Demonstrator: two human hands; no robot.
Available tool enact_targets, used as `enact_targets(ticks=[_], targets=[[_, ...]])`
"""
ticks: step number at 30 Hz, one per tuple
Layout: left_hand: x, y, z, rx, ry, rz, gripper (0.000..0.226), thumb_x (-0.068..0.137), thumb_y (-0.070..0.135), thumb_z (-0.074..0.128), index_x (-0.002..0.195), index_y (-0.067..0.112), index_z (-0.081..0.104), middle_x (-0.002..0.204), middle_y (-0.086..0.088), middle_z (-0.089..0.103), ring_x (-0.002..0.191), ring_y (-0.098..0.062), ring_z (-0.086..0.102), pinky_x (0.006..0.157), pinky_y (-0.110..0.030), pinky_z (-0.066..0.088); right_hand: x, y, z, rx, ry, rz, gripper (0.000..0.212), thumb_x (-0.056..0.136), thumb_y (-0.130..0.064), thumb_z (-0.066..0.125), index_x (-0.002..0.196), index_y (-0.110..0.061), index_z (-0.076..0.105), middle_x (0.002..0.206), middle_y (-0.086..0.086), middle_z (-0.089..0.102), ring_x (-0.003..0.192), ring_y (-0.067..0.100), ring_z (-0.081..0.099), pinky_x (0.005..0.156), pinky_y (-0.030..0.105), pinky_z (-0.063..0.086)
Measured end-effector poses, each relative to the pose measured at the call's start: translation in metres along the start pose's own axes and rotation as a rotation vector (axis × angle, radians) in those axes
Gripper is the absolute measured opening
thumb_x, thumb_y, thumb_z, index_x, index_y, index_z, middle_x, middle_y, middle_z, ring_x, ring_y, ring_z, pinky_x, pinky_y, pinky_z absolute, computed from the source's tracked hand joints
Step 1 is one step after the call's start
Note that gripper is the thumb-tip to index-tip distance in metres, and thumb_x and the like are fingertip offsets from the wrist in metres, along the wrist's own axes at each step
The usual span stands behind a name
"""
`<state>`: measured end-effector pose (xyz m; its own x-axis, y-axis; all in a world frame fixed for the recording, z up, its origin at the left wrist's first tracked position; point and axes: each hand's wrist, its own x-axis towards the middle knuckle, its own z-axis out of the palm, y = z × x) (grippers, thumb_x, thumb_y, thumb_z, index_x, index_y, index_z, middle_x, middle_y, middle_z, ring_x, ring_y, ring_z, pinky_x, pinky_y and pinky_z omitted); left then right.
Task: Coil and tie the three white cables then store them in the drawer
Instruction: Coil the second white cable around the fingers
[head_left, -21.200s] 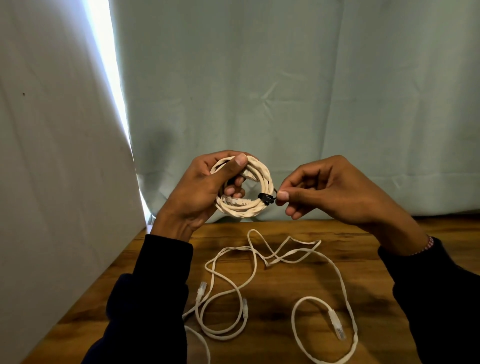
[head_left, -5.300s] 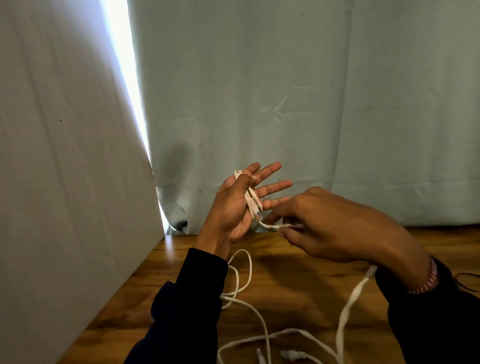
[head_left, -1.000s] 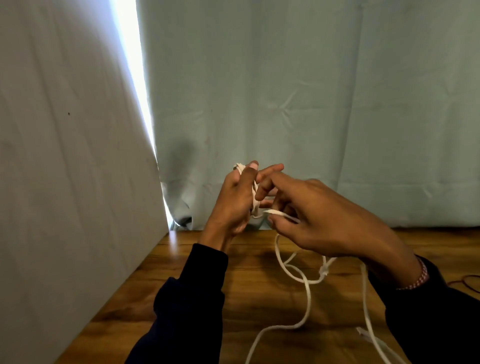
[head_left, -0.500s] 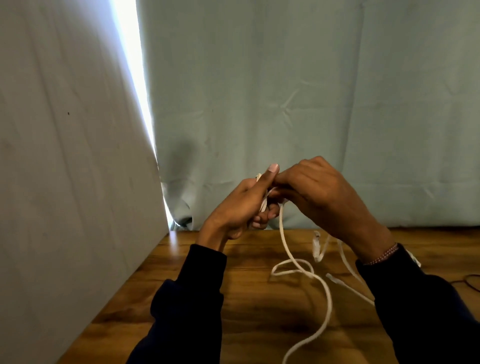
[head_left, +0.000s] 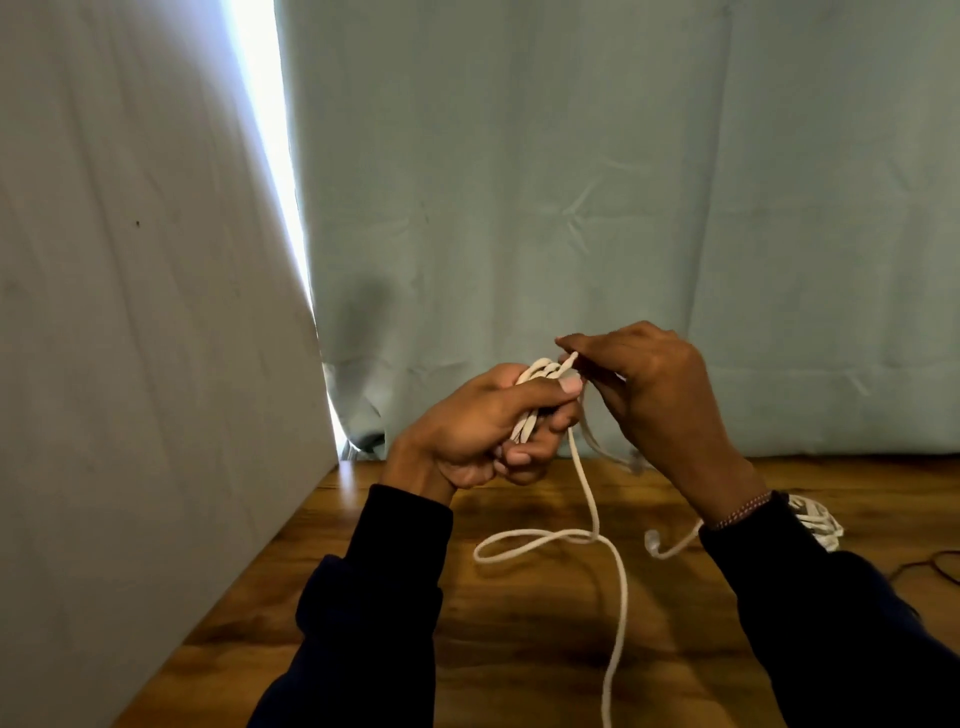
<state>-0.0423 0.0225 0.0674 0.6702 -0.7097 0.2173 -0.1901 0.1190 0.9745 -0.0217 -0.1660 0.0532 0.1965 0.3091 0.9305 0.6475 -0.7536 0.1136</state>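
My left hand (head_left: 488, 426) is raised above the wooden table (head_left: 519, 623) and grips several turns of a white cable (head_left: 592, 499) wound round its fingers, thumb pressed on top. My right hand (head_left: 649, 395) pinches the same cable at the top of the coil, right beside the left thumb. The loose rest of that cable hangs down, loops on the table and runs off the bottom edge. A coiled white cable (head_left: 815, 519) lies on the table behind my right wrist, partly hidden by the sleeve. A plug end (head_left: 653, 543) of a white cable lies near it.
A pale green curtain (head_left: 623, 208) hangs close behind the table. A grey panel (head_left: 130, 364) walls off the left side, with a bright gap between the two. A thin dark wire (head_left: 935, 566) lies at the table's right edge.
My left hand's fingers have curled round more turns of cable. My right hand has brought the strand up over the coil's top. The slack on the table has shifted.
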Motion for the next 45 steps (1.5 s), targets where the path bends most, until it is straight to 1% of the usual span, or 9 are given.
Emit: enact_targets(ticks=[5,9,12,16,20,26,33,40,45], targets=[[0.008,-0.006,0.007,-0.214,-0.166,0.079,0.042,0.094,0.013,0.049,0.133,-0.001,0.059,0.051,-0.011,0.058,0.032,-0.006,0.018,0.035,-0.017,0.025,0.004,-0.009,0.0,0.279,-0.156,0.191,0.023,0.086,-0.011,0.059,0.098,-0.013,0.078,0.087,0.005,0.078,0.076,0.02,0.072,0.065,0.018,0.047],[0.014,-0.007,0.009,-0.399,-0.249,0.18,0.059,0.089,0.011,0.051,0.147,0.006,0.044,0.109,-0.023,0.072,0.037,-0.005,0.047,0.047,-0.019,0.05,0.0,-0.017,0.009,0.353,-0.344,0.42,0.018,0.09,0.0,0.064,0.105,-0.003,0.073,0.098,0.014,0.074,0.09,0.021,0.069,0.07,0.018,0.046],[0.017,-0.005,0.012,-0.437,-0.165,0.265,0.057,0.091,0.008,0.043,0.147,0.014,0.04,0.133,-0.018,0.063,0.08,-0.021,0.076,0.074,-0.033,0.062,-0.001,-0.024,0.008,0.395,-0.424,0.424,0.016,0.088,-0.003,0.07,0.103,-0.007,0.073,0.1,0.007,0.073,0.087,0.016,0.066,0.07,0.021,0.051],[0.024,-0.005,0.011,-0.449,0.013,0.414,0.06,0.093,0.005,0.036,0.152,0.016,0.034,0.145,-0.012,0.055,0.128,-0.032,0.058,0.095,-0.048,0.056,0.0,-0.031,0.003,0.529,-0.572,0.553,0.026,0.08,-0.017,0.082,0.103,-0.021,0.071,0.091,-0.005,0.073,0.081,0.009,0.069,0.075,0.032,0.06],[0.023,-0.004,0.003,-0.402,0.191,0.524,0.055,0.101,0.005,0.027,0.155,0.018,0.031,0.156,-0.009,0.042,0.142,-0.03,0.042,0.105,-0.055,0.047,0.003,-0.035,0.001,0.587,-0.826,0.489,0.028,0.08,-0.015,0.083,0.105,-0.016,0.07,0.087,-0.003,0.077,0.078,0.009,0.073,0.083,0.037,0.061],[0.02,-0.002,-0.009,-0.28,0.447,0.536,0.047,0.108,0.014,0.027,0.154,0.024,0.032,0.157,-0.001,0.041,0.144,-0.024,0.041,0.109,-0.056,0.041,0.008,-0.038,-0.012,0.492,-0.839,0.289,0.004,0.093,-0.02,0.068,0.094,-0.022,0.07,0.077,-0.003,0.072,0.071,0.012,0.07,0.072,0.033,0.06],[0.023,-0.008,-0.007,-0.147,0.569,0.436,0.049,0.108,0.019,0.033,0.156,0.029,0.027,0.158,0.003,0.039,0.142,-0.028,0.043,0.106,-0.055,0.046,0.012,-0.042,-0.027,0.147,-0.777,0.032,0.014,0.094,-0.029,0.06,0.089,-0.019,0.07,0.068,-0.005,0.062,0.059,0.01,0.057,0.058,0.026,0.05],[0.014,-0.004,-0.003,0.052,0.586,0.28,0.052,0.108,0.031,0.036,0.158,0.028,0.022,0.136,0.0,0.064,0.111,-0.024,0.07,0.09,-0.044,0.058,0.013,-0.042,-0.035,0.151,-0.663,-0.015,0.026,0.097,-0.026,0.061,0.123,-0.023,0.064,0.123,-0.007,0.062,0.1,0.002,0.053,0.087,0.026,0.05],[0.012,-0.008,-0.006,0.354,0.611,0.158,0.042,0.107,0.028,0.042,0.126,-0.003,0.061,0.153,0.011,0.046,0.095,0.005,0.069,0.095,-0.043,0.057,0.015,-0.035,-0.031,0.03,-0.489,-0.066,0.02,0.094,-0.026,0.065,0.114,-0.026,0.069,0.105,-0.003,0.061,0.087,0.013,0.061,0.073,0.026,0.049]])
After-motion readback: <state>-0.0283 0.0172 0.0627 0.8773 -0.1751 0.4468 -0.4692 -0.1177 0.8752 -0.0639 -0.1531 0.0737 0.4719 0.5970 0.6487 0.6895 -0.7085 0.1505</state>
